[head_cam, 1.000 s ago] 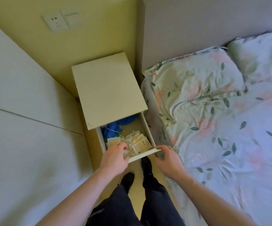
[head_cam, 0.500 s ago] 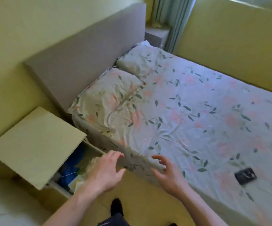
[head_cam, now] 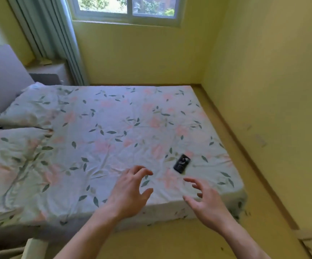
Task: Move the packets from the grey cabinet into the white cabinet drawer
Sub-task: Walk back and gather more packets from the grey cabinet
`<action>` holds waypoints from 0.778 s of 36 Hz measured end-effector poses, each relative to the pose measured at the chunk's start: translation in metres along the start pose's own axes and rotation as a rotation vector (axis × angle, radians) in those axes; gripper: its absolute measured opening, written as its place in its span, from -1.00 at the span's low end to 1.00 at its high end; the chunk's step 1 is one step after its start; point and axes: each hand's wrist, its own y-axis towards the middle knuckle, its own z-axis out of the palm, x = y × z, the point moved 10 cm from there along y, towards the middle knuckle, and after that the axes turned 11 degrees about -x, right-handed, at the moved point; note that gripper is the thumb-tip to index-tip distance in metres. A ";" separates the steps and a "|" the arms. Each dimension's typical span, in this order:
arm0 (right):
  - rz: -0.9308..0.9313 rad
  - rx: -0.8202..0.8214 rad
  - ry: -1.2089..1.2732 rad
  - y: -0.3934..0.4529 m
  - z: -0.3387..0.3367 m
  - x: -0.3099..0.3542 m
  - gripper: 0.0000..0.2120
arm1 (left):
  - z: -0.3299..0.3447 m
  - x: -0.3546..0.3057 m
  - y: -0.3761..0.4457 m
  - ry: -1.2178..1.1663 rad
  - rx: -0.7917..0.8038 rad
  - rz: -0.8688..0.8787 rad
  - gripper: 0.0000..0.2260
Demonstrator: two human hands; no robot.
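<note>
- both hands are held out over the bed (head_cam: 114,128): the left hand (head_cam: 131,195) and the right hand (head_cam: 205,200) have fingers spread wide, and nothing is held.
- no packets, grey cabinet or white drawer are seen, so their whereabouts cannot be told.
- 1 dark phone (head_cam: 181,163) lies near the fingers.
- progress cannot be judged from this view; no packet is being carried.

Only one view, head-worn and wide-angle. Looks forward and steeply down from standing height across the bed (head_cam: 125,131), toward the far wall with the window (head_cam: 127,8) at the top of the frame. Close behind both outstretched forearms, which enter from the bottom edge. Takes in pillows at left and floor (head_cam: 170,240) along the bottom and right.
</note>
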 end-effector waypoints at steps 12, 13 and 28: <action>0.065 -0.195 0.088 0.065 -0.176 -0.105 -0.57 | 0.078 -0.191 0.123 0.044 0.072 0.274 -0.61; 0.069 -0.210 0.090 0.074 -0.189 -0.116 -0.57 | 0.086 -0.204 0.137 0.045 0.074 0.285 -0.62; 0.199 -0.363 0.086 0.206 -0.395 -0.272 -0.59 | 0.240 -0.405 0.342 0.042 0.178 0.412 -0.61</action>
